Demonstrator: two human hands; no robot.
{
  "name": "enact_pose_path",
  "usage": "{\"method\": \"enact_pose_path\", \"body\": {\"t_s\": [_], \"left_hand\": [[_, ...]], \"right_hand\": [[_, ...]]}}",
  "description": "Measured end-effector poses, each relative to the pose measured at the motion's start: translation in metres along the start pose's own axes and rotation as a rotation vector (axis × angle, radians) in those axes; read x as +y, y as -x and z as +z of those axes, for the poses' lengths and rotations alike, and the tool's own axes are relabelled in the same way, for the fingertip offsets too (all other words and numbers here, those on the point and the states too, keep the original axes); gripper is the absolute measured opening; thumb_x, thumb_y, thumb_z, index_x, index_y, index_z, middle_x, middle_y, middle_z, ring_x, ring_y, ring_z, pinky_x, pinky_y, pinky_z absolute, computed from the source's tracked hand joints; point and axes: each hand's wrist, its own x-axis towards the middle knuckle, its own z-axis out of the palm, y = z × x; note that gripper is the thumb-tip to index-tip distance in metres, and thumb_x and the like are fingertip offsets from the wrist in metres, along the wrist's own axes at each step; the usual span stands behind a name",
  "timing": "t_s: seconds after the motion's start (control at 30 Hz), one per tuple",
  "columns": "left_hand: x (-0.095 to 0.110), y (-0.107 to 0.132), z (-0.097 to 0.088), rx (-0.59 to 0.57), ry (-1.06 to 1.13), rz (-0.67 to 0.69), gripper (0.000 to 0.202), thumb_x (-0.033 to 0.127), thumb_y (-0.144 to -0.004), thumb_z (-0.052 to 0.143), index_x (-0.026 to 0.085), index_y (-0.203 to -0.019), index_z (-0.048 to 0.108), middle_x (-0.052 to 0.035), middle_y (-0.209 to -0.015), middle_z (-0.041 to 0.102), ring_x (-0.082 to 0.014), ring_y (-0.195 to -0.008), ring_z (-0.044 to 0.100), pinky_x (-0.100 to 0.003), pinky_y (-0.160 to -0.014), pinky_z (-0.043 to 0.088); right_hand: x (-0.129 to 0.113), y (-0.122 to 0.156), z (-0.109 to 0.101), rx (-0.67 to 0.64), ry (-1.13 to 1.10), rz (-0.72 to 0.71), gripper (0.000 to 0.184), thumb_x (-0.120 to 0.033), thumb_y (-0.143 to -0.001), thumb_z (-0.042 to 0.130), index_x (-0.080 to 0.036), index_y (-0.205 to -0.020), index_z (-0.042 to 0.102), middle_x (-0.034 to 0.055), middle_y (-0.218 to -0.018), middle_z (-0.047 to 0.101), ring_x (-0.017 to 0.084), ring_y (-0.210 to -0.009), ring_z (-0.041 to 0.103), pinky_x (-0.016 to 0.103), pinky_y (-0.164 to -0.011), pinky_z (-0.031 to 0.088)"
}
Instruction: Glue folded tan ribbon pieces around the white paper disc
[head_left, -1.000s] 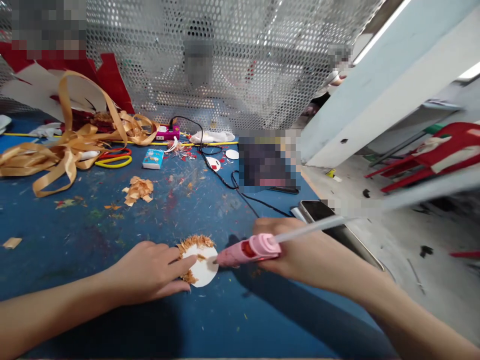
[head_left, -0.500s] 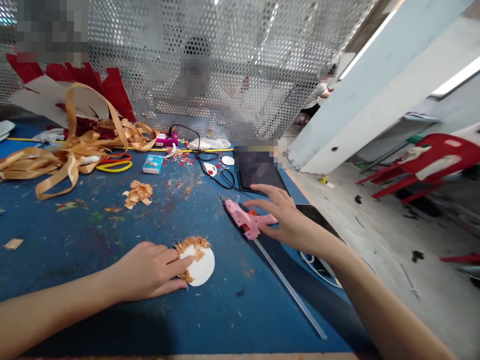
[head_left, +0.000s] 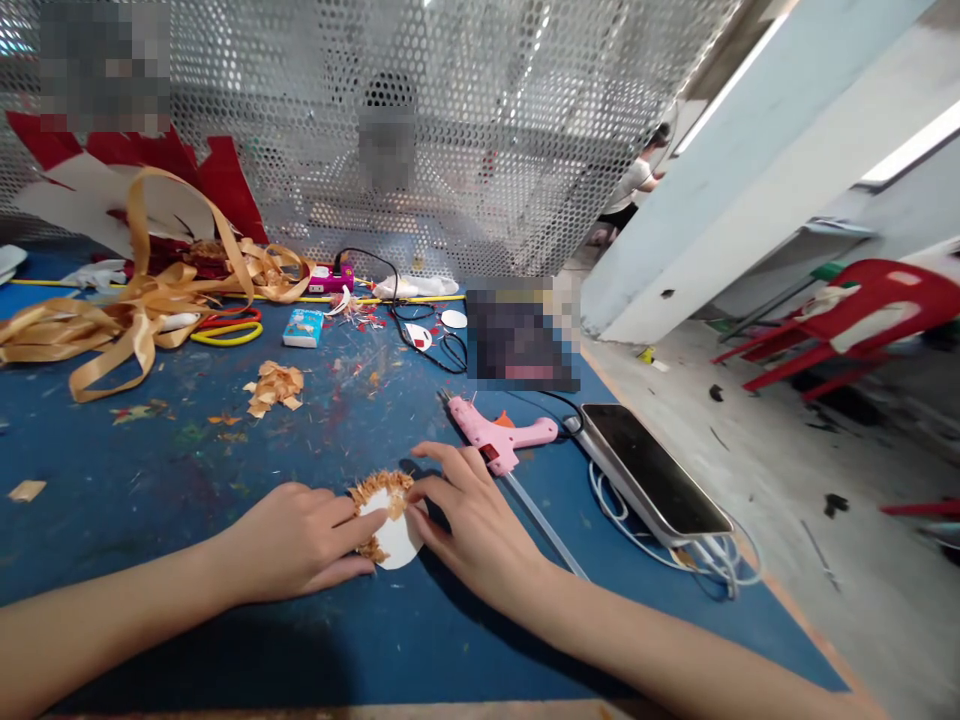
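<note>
A small white paper disc [head_left: 396, 540] with frayed tan ribbon bits glued along its upper left edge lies on the blue table [head_left: 225, 640]. My left hand [head_left: 296, 540] rests flat beside it, its fingertips pressing the disc's left side. My right hand [head_left: 469, 525] lies on the disc's right side, fingers spread and touching its edge and fringe. A pink glue gun [head_left: 499, 436] with a clear glue stick lies on the table just beyond my right hand, held by no one.
A phone [head_left: 652, 472] on white cables lies at the right edge. Tan ribbon loops [head_left: 142, 300], ribbon scraps [head_left: 276, 385], a small blue box [head_left: 304, 327], a black cord and red-white card sit further back. A perforated metal screen [head_left: 450, 130] closes the far side.
My right hand held the glue gun at the disc, laid it down on the table further back, then came back to the disc's right edge. My left hand stayed put.
</note>
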Motion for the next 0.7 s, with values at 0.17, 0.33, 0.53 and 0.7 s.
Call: {"method": "enact_pose_path", "body": {"t_s": [0.17, 0.33, 0.53, 0.7], "left_hand": [[-0.001, -0.001, 0.001, 0.019, 0.007, 0.0, 0.035, 0.039, -0.101, 0.036, 0.017, -0.115, 0.059, -0.0019, -0.073, 0.067, -0.0195, -0.058, 0.066, -0.028, -0.048, 0.041], [-0.001, -0.002, -0.002, 0.13, 0.107, -0.045, 0.042, 0.041, -0.103, 0.029, 0.017, -0.104, 0.064, -0.0026, -0.072, 0.065, -0.0168, -0.06, 0.061, -0.026, -0.051, 0.042], [-0.002, -0.016, -0.011, 0.317, 0.483, -0.214, 0.015, 0.016, -0.097, 0.045, 0.018, -0.096, 0.06, -0.0032, -0.089, 0.067, -0.0147, -0.084, 0.06, -0.027, -0.077, 0.048], [-0.003, -0.035, -0.006, 0.278, 0.699, -0.261, 0.012, 0.018, -0.095, 0.052, 0.022, -0.105, 0.058, 0.0002, -0.097, 0.069, -0.0114, -0.089, 0.065, -0.022, -0.078, 0.05]], "right_hand": [[-0.002, -0.001, 0.003, 0.019, 0.0, -0.034, 0.013, -0.01, -0.086, 0.054, -0.016, -0.08, 0.063, 0.0131, -0.117, 0.061, 0.025, -0.098, 0.055, 0.045, -0.086, 0.054], [-0.002, -0.001, -0.006, 0.047, -0.057, -0.084, 0.012, -0.011, -0.088, 0.05, -0.017, -0.084, 0.059, 0.0135, -0.115, 0.061, 0.025, -0.101, 0.056, 0.046, -0.087, 0.053], [0.004, 0.0, -0.034, -0.047, -0.364, -0.031, 0.011, -0.01, -0.087, 0.052, -0.02, -0.082, 0.056, 0.0092, -0.114, 0.058, 0.021, -0.112, 0.055, 0.04, -0.097, 0.046], [0.012, 0.002, -0.042, -0.103, -0.618, 0.089, 0.011, -0.013, -0.088, 0.055, -0.02, -0.08, 0.056, 0.0065, -0.112, 0.058, 0.017, -0.11, 0.056, 0.037, -0.097, 0.044]]}}
